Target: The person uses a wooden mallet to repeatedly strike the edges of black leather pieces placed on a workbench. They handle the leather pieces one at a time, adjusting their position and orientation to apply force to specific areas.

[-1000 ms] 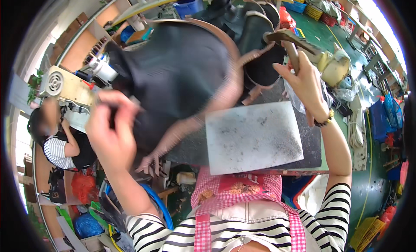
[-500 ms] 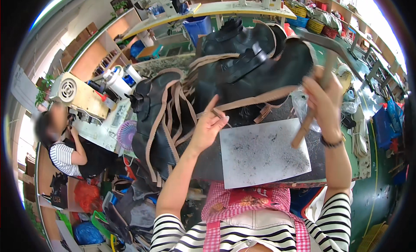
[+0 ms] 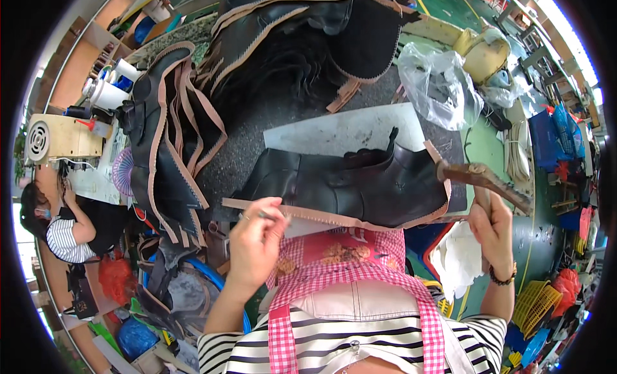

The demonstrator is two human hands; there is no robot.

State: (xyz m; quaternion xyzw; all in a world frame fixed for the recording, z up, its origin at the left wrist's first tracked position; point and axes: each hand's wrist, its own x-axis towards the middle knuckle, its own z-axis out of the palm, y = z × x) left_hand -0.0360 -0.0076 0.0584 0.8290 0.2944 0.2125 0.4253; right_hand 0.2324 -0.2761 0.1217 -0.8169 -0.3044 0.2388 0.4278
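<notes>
A black leather piece (image 3: 340,187) with a tan serrated strip along its edge, like a boot upper, lies before me, partly over a pale flat board (image 3: 360,126). At its lower left edge, my left hand (image 3: 254,245) pinches a thin, pen-like tool (image 3: 265,215); its kind is unclear. My right hand (image 3: 493,232) is closed round the handle of a hammer (image 3: 479,176), just right of the piece. The hammer's long, brownish head reaches to the tan edging, and whether they touch I cannot tell. Most of its handle is hidden by my hand.
Stacked black leather pieces (image 3: 283,59) lie at the far side, more with tan strips (image 3: 170,136) at left. A clear plastic bag (image 3: 440,84) sits beyond the board. At far left a person in a striped sleeve (image 3: 67,236) works beside a beige machine (image 3: 61,137).
The black leather piece now covers much of the board in front of me. Both hands have come lower and nearer my body, still holding the thin tool and the hammer.
</notes>
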